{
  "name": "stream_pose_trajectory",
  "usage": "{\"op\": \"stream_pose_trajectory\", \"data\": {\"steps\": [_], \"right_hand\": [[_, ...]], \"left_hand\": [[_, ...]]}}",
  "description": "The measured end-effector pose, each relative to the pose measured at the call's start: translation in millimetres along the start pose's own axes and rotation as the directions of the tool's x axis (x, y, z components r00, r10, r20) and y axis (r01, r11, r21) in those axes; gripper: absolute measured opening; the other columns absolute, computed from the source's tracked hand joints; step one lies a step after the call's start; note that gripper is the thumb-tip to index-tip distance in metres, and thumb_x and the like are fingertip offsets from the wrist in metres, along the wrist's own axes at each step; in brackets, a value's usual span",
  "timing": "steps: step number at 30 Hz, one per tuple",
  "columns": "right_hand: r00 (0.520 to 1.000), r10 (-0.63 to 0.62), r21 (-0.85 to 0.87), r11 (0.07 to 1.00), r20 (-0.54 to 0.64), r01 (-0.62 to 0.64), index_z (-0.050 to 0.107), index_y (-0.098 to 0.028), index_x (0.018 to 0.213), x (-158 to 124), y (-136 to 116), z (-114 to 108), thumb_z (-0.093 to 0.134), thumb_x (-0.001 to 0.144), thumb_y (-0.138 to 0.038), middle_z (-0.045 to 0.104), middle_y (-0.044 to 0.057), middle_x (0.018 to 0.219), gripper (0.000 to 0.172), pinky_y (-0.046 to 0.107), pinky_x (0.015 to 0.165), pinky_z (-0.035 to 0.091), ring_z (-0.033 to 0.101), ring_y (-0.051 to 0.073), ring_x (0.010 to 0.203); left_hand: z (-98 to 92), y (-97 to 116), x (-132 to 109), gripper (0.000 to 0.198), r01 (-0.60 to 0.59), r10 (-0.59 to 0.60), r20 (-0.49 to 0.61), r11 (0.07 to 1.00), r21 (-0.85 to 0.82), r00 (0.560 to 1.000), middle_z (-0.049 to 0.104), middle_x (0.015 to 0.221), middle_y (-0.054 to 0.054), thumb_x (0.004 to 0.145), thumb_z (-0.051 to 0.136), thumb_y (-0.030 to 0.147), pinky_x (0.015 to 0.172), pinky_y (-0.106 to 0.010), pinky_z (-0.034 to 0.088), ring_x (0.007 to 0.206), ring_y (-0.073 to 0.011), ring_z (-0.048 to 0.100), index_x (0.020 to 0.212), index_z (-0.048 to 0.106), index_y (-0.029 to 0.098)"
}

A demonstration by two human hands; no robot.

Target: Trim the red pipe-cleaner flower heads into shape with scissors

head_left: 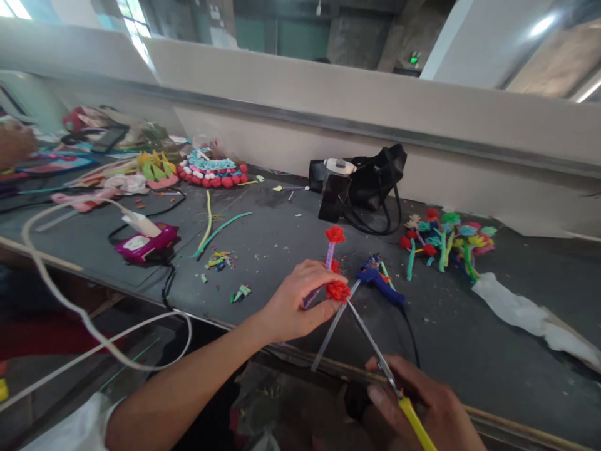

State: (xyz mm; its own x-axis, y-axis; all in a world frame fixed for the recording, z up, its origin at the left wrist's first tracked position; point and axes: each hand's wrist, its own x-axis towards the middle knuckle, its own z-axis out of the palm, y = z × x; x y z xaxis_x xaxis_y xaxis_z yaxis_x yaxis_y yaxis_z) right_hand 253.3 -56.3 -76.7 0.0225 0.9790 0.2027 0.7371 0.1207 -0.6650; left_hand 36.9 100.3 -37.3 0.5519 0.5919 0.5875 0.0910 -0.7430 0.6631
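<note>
My left hand (pixel 300 297) is closed on a craft flower (pixel 337 290) with red fuzzy petals and a purple pipe-cleaner stem. Another red bloom (pixel 335 235) rises above the fingers. In my right hand (pixel 422 401), at the table's front edge, is a pair of scissors (pixel 373 341) with a yellow handle. Their narrow tips touch or nearly touch the lower red petals. Just right of the flower lies a blue hot glue gun (pixel 380 282), and a clear glue stick (pixel 335 332) slants down from its rear past the table edge.
Colourful pipe-cleaner flowers (pixel 451 241) lie at the right beside a white-wrapped bundle (pixel 516 307). Behind stand a black bag (pixel 375 181) and a phone (pixel 334 197). A purple power strip (pixel 146 243) with a white cable (pixel 70 291) sits left, near clippings (pixel 220 260). Another person's hand (pixel 16 144) shows far left.
</note>
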Motion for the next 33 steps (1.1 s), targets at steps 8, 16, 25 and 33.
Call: {"op": "stream_pose_trajectory", "data": {"steps": [8,16,25,33], "right_hand": [[0.991,-0.122,-0.195,0.975,-0.048,0.11,0.069,-0.023,0.104,4,14,-3,0.059,0.09,-0.055,0.076,0.001,0.075,0.037,0.016,0.049,0.053,0.07,0.013,0.053],[0.983,-0.183,-0.231,0.958,-0.035,0.17,0.07,-0.023,0.104,3,16,-3,0.062,0.09,-0.053,0.077,0.0,0.075,0.034,0.015,0.051,0.055,0.07,0.013,0.053],[0.984,-0.175,-0.223,0.961,-0.043,0.162,0.069,-0.022,0.104,2,13,-4,0.06,0.091,-0.052,0.077,0.002,0.078,0.033,0.017,0.053,0.056,0.07,0.014,0.054],[0.988,-0.152,-0.259,0.956,-0.026,0.14,0.069,-0.022,0.106,1,16,-3,0.058,0.092,-0.054,0.078,0.003,0.081,0.036,0.017,0.051,0.055,0.069,0.013,0.052]], "left_hand": [[2.4,-10,0,0.031,-0.087,0.101,-0.129,0.99,0.112,0.986,0.078,0.1,-0.006,0.085,0.075,0.028,0.098,-0.043,0.046,0.109,-0.0248,0.062,0.115,0.069,0.022],[3.0,-10,-1,0.028,-0.042,0.075,-0.184,0.984,0.174,0.98,0.079,0.097,-0.005,0.083,0.077,0.03,0.096,-0.046,0.047,0.108,-0.0261,0.062,0.11,0.072,0.025],[7.7,-8,-3,0.023,-0.093,0.124,-0.173,0.98,0.175,0.977,0.08,0.092,-0.002,0.085,0.073,0.024,0.099,-0.045,0.044,0.102,-0.0231,0.066,0.108,0.071,0.026],[8.2,-7,-4,0.025,-0.093,0.13,-0.187,0.977,0.194,0.974,0.08,0.093,-0.002,0.082,0.074,0.017,0.099,-0.046,0.044,0.101,-0.0234,0.066,0.106,0.071,0.025]]}}
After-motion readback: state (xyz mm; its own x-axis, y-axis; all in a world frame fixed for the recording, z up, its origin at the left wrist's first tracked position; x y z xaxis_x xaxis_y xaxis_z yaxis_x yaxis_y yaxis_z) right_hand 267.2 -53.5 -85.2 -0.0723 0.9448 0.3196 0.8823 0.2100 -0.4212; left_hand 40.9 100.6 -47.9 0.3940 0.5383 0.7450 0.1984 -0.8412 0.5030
